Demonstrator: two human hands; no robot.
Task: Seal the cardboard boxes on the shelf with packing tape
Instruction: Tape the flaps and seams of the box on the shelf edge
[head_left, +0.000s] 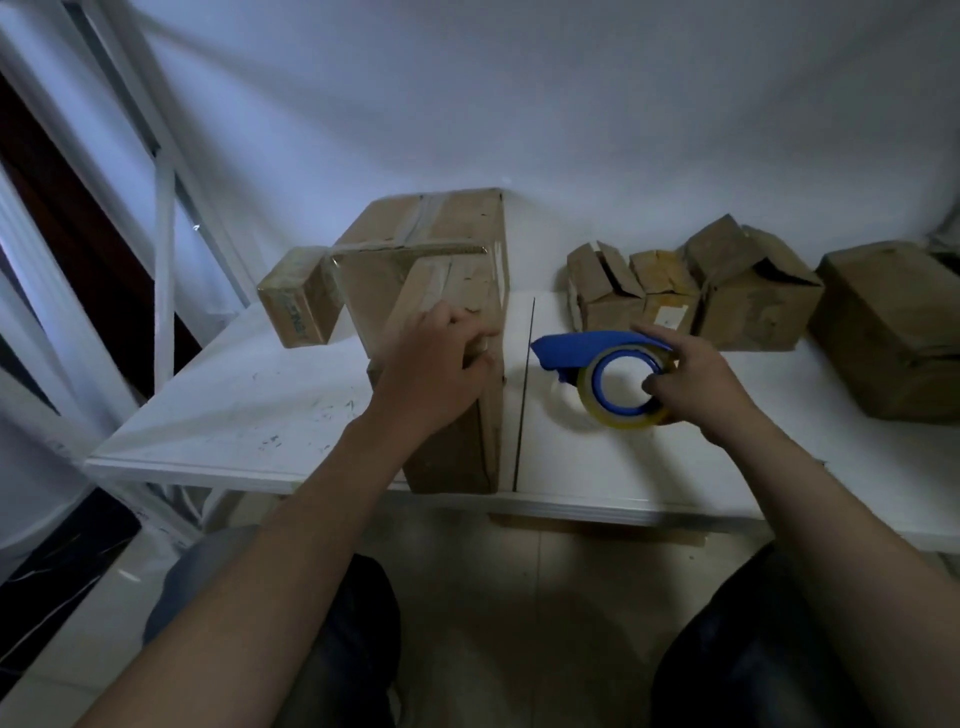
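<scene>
left hand (441, 364) — fingers curled on big cardboard box (441, 291) | right hand (696, 379) — holds blue tape dispenser (597, 358) | shelf (249, 410)

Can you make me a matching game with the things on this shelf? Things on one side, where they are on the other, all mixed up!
Things:
1. blue tape dispenser
2. big box
3. closed little box
4. open-flap boxes

Places:
A. farthest left on the shelf
B. under the left hand
C. at the back, right of the big box
D. in the right hand

Pairs: 1-D, 2-B, 3-A, 4-C.
</scene>
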